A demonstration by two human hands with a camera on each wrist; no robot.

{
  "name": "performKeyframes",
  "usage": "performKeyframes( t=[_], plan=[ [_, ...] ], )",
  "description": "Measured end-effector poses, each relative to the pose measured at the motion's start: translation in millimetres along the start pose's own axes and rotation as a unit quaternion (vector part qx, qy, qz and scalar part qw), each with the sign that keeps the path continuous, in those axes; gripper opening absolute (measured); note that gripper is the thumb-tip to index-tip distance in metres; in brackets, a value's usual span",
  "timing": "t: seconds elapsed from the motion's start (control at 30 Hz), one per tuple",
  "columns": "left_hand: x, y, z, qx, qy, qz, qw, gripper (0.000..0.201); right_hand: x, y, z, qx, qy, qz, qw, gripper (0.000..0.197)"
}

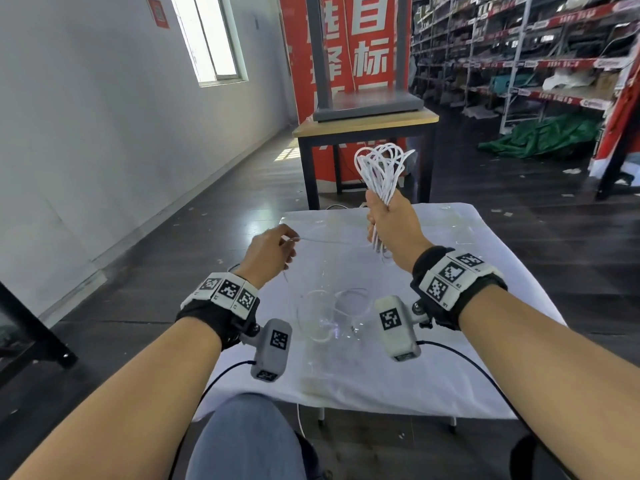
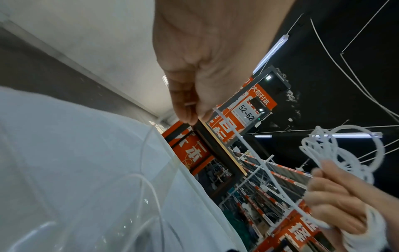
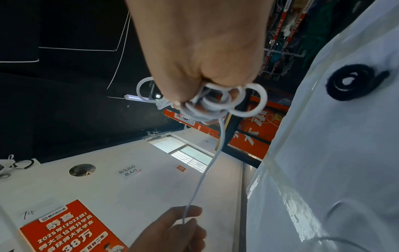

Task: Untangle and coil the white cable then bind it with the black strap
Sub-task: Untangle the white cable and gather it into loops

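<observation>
White cloth covered the table point(image 1: 450, 375). Above it the right hand point(image 1: 391, 223) clenched the white cable point(image 1: 381, 168), loops fanning upright. One loose strand ran left to the left hand point(image 1: 270, 251), pinching it. Farther right, the black strap point(image 3: 354, 81) lay rolled, nearer the right hand.

From my remote feed, daylight poured through the window point(image 1: 211, 39), glare sheened the table's plastic cover point(image 1: 329, 323); wrist views were blurred, edges bowed.
</observation>
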State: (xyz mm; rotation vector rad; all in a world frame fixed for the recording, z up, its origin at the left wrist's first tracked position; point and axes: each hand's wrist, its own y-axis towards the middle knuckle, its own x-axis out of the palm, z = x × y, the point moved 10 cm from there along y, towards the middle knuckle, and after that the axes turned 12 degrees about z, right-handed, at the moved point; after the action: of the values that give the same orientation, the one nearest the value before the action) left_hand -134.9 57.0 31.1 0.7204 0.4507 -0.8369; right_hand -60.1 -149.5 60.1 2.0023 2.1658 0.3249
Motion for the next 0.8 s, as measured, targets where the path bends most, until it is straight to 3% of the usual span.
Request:
performKeyframes(
  t=[0.1,0.27,0.33,0.5,0.8],
  plan=[
    [-23,19,-1,0.050,0.092,0.063,0.993,0.023,-6,1,-5,-0.032,-0.039,0.018,0.999,0.012],
    [-55,35,2,0.046,0.127,0.127,0.983,0.025,-27,5,4,-0.034,-0.063,0.066,0.995,0.024],
    [-44,32,2,0.050,0.130,0.088,0.986,0.023,-32,6,12,-0.019,-0.070,0.074,0.995,0.025],
    [23,-5,-2,0.078,0.203,-0.120,0.969,0.024,-26,0,30,0.019,-0.063,0.059,0.996,0.014],
    [98,-56,46,0.165,0.172,-0.276,0.931,0.033,-12,5,40,0.057,-0.025,0.056,0.996,0.024]
  ],
)
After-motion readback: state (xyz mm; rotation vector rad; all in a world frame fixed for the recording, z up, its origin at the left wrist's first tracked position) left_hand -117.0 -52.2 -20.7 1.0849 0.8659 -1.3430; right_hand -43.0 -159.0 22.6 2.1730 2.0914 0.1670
